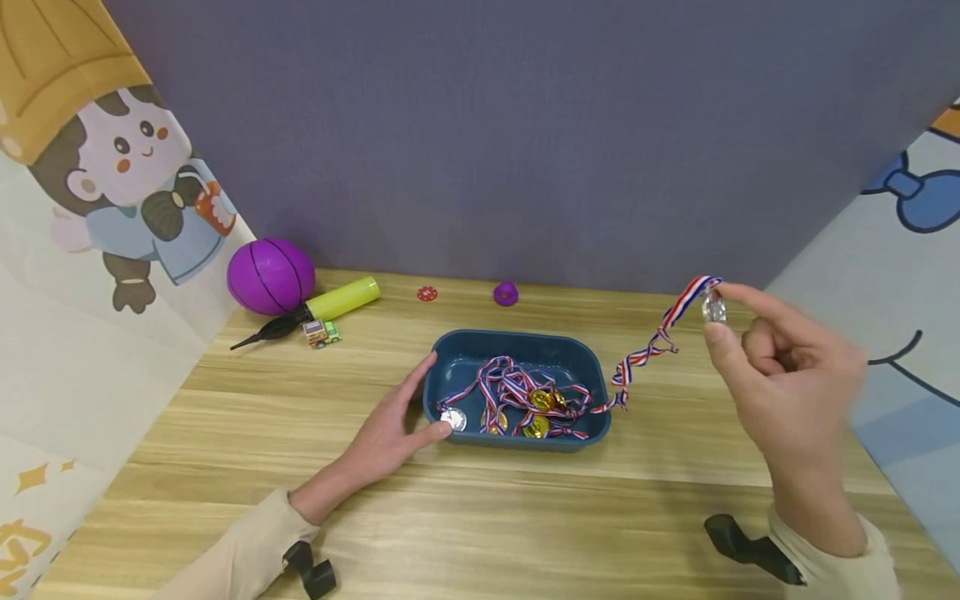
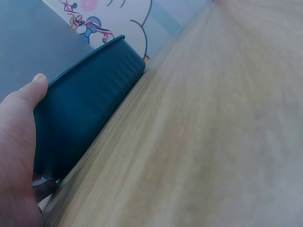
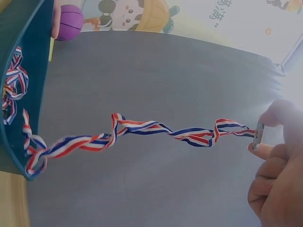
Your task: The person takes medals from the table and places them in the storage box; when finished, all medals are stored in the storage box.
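My right hand (image 1: 795,375) is raised right of a dark blue plastic tub (image 1: 517,443), pinching a silver medal (image 1: 715,307) between thumb and index finger. From the medal a twisted red, white and blue ribbon (image 3: 142,126) runs down to the tub's right rim. My left hand (image 1: 386,425) grips the left end of the tub, thumb at the near rim and fingers round the side. Inside lie several gold medals (image 1: 536,427) among tangled striped ribbons (image 1: 510,383). Another silver medal (image 1: 454,418) sits by my left thumb, partly hidden.
On the wooden table (image 1: 420,517), a purple ball (image 1: 272,277), a yellow-green pump (image 1: 341,298) and a small toy truck (image 1: 322,333) stand at the back left. A red chip (image 1: 427,293) and a purple ring-like object (image 1: 506,292) lie near the grey back panel (image 1: 525,150).
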### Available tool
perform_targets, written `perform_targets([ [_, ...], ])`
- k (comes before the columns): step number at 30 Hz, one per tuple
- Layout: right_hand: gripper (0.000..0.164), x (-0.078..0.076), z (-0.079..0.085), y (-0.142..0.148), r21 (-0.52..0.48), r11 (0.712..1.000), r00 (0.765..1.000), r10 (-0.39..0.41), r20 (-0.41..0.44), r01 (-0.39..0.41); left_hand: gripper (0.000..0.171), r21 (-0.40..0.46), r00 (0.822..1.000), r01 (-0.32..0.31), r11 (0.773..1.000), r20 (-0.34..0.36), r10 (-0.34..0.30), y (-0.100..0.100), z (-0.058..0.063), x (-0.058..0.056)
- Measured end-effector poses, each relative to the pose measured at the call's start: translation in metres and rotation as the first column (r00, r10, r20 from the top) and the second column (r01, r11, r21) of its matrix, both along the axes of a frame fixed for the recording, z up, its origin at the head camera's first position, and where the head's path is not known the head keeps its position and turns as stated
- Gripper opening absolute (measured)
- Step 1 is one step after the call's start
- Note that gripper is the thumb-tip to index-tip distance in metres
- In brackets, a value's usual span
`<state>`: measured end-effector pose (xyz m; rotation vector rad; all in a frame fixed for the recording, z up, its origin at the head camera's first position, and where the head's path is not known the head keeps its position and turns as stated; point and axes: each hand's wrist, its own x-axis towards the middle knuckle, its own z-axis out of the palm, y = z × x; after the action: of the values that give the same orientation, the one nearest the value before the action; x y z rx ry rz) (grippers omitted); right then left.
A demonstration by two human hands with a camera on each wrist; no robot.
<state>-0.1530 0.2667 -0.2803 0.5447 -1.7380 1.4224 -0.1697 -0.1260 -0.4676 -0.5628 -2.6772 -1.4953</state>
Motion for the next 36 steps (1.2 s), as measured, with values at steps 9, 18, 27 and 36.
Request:
perform_targets([
  [9,0.036,-0.008,-0.019,0.003,0.225,0.974,0.995,-0.049,0.087,0.028,0.103,0.001,1.0,0.007,1.0,-0.007,-0.007,0.0,0.0,-0.001],
  [18,0.031,-0.018,-0.042,-0.004,0.481,0.876,0.951,-0.175,0.254,0.032,0.103,0.014,1.0,0.004,1.0,-0.002,-0.004,-0.001,0.0,0.0],
  [27,0.03,-0.031,-0.072,-0.014,0.653,0.754,0.917,-0.209,0.339,-0.069,0.103,0.017,1.0,0.014,1.0,-0.007,-0.014,0.0,-0.002,-0.002],
  [36,0.03,-0.032,-0.093,-0.02,0.758,0.623,0.868,-0.252,0.428,-0.193,0.103,0.004,1.0,0.006,1.0,0.001,-0.006,-0.001,-0.002,-0.002],
])
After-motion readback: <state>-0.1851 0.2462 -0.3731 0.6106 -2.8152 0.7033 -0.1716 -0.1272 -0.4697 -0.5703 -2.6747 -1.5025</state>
